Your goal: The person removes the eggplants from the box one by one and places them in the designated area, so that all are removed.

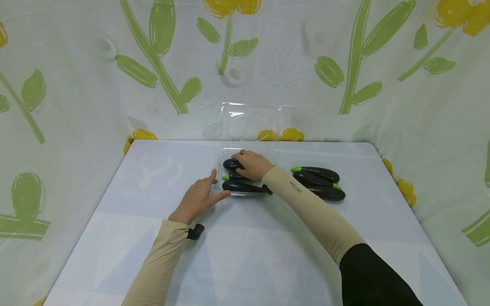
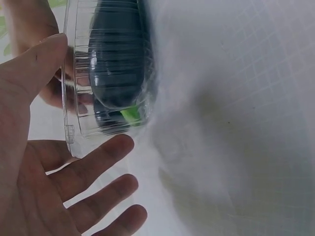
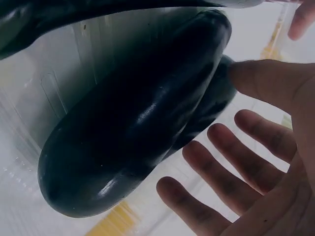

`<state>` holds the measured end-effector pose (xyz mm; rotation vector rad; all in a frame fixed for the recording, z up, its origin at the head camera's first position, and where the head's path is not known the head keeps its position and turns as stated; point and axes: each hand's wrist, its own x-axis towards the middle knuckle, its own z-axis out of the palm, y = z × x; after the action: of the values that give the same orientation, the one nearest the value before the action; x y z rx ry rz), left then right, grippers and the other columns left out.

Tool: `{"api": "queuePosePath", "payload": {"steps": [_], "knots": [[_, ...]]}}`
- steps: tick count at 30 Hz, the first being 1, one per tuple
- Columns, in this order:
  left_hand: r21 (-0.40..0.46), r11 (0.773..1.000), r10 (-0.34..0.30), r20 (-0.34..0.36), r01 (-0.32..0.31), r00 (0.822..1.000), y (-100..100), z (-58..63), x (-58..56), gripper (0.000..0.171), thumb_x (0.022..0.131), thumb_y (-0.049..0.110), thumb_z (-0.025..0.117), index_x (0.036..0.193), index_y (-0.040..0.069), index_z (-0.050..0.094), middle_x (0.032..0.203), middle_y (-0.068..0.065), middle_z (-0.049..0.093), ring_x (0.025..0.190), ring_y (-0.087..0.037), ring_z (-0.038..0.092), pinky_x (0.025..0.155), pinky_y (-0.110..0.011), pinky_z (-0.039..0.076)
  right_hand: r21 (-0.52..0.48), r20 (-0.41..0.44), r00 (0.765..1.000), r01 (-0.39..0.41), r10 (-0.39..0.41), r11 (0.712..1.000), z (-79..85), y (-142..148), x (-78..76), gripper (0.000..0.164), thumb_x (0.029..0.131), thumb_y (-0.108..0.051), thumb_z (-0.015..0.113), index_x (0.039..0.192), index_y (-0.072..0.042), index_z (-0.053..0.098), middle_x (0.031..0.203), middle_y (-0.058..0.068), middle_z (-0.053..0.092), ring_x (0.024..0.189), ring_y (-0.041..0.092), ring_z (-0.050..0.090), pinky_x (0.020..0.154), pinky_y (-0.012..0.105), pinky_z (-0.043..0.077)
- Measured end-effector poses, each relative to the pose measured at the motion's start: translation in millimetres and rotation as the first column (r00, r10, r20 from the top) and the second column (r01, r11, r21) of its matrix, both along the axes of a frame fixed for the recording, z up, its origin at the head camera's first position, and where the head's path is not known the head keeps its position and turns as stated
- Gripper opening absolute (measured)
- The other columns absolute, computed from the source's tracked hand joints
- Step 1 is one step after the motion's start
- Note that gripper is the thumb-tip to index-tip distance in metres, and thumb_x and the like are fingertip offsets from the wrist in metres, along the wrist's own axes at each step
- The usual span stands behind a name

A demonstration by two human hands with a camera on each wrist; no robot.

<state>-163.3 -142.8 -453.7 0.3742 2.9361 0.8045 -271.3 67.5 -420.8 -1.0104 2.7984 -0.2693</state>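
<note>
Clear plastic of the container (image 1: 246, 194) meets our wide-spread left hand (image 1: 197, 197) as we seem to be settling eggplants (image 1: 243, 187) inside with our right hand (image 1: 254, 165), fingers extended, and next we should probably reach for the three loose eggplants (image 1: 314, 179) rightward.

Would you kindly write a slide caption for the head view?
Left hand at a clear container, right hand over the eggplants inside, three more eggplants to the right.

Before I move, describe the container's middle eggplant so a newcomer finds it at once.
On the pale table stands an open clear container. Inside, the middle eggplant points its green stem end left; the front eggplant and back eggplant show dark rounded ends there.
</note>
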Motion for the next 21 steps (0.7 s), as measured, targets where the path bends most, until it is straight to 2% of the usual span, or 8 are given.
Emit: {"api": "queuePosePath", "payload": {"steps": [9,21], "knots": [[-0.005,1.000,0.005,0.015,-0.005,1.000,0.3,-1.9,-2.4,0.101,0.092,0.066,0.062,0.160,0.002,0.024,0.141,-0.017,0.059,0.132,-0.038,0.053,0.108,-0.053,0.043,0.043,0.041,0.999,0.004,-0.005,0.999,-2.8,-5.7,-3.8,0.042,0.103,-0.015,0.062,0.143,-0.006,0.055,0.136,0.014,0.059,0.122,0.026,0.060,0.104,0.038,0.049],[0.007,1.000,0.001,0.015,-0.001,1.000,0.1,1.9,-2.0,0.101,0.091,0.064,0.064,0.160,0.001,0.024,0.140,-0.016,0.060,0.132,-0.038,0.053,0.108,-0.053,0.043,0.040,0.026,0.998,-0.058,0.057,0.998,-4.5,-7.7,-7.3,0.035,0.099,-0.011,0.067,0.134,-0.007,0.062,0.127,0.011,0.066,0.116,0.023,0.063,0.104,0.036,0.048]]}}
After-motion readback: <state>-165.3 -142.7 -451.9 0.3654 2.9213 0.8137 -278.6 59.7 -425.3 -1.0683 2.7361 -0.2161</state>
